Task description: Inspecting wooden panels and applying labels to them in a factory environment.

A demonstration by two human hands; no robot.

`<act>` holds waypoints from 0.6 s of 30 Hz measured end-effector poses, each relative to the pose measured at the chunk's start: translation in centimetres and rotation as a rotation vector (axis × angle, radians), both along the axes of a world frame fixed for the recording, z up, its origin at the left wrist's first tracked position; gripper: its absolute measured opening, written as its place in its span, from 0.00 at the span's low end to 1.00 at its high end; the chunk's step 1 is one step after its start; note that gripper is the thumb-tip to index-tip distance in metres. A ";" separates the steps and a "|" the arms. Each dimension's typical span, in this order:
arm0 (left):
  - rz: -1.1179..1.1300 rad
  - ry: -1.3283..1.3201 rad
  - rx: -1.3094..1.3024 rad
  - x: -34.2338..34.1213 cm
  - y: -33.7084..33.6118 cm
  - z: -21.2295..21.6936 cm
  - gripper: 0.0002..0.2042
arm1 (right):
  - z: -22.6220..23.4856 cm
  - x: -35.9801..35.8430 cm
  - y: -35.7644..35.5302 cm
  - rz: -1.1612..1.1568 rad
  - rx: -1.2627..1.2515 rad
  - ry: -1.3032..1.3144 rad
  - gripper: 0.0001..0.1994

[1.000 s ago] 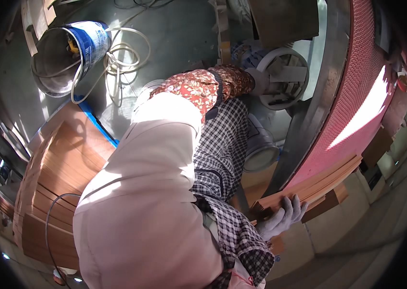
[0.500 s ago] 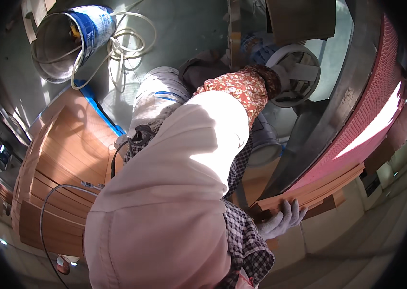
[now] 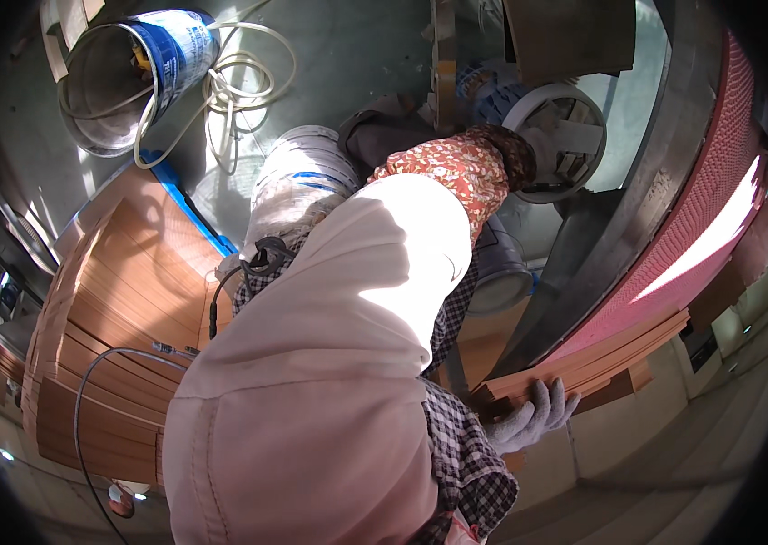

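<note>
My right hand point(image 3: 536, 418), in a grey knit glove, is at the lower right with its fingers curled up against a stack of thin brown strips point(image 3: 597, 359). The strips run along the near edge of a pink textured surface point(image 3: 683, 232). Across the middle extends an arm in a pale sleeve point(image 3: 320, 354) with a red floral oversleeve point(image 3: 447, 168) and a dark cuff. It appears to be my left arm. Past the cuff, a pale shape beside a round white-rimmed container point(image 3: 594, 127) may be its hand; its fingers cannot be made out.
At left lies a large stack of brown sheets point(image 3: 120, 336) with a blue strip point(image 3: 188, 207) along its edge. A tipped blue-and-white bucket point(image 3: 179, 50) and a coiled pale hose point(image 3: 252, 86) rest behind it. A dark cable point(image 3: 84, 409) loops at lower left. A dark metal rim point(image 3: 647, 195) borders the pink surface.
The pale-sleeved arm has shifted very slightly to the right. My right hand stays on the brown strips.
</note>
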State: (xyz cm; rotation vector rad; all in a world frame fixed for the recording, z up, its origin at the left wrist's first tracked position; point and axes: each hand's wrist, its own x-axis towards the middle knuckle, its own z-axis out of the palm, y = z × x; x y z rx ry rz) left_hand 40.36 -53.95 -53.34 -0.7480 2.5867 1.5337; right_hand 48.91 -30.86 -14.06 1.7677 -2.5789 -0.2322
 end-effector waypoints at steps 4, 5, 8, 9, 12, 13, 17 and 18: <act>-0.030 0.028 -0.095 1.0 -0.6 -1.7 0.18 | -0.5 0.2 -1.2 -0.022 -0.010 -0.028 0.24; -0.046 0.050 -0.096 0.3 -0.6 -0.8 0.18 | -0.2 0.4 -1.0 -0.028 -0.012 -0.006 0.24; 0.171 0.133 0.170 0.9 -1.6 1.7 0.13 | 0.0 0.0 -0.1 -0.018 -0.015 0.002 0.24; 0.128 0.121 0.143 1.1 -2.0 2.3 0.13 | 0.0 -0.1 0.1 -0.003 -0.016 -0.004 0.24; 0.245 0.088 0.182 1.2 -2.3 -0.1 0.13 | -0.3 -0.4 -0.4 0.032 -0.001 -0.033 0.24; 0.382 0.091 0.247 1.2 -2.2 -1.1 0.13 | -0.5 -0.6 -0.6 0.043 0.003 -0.044 0.24; 0.244 0.210 0.677 3.9 -4.7 1.9 0.17 | 0.2 0.5 -0.6 -0.042 -0.003 -0.003 0.24; 0.251 0.323 0.745 4.5 -5.3 0.5 0.20 | 0.1 0.8 -0.9 -0.055 -0.019 -0.012 0.23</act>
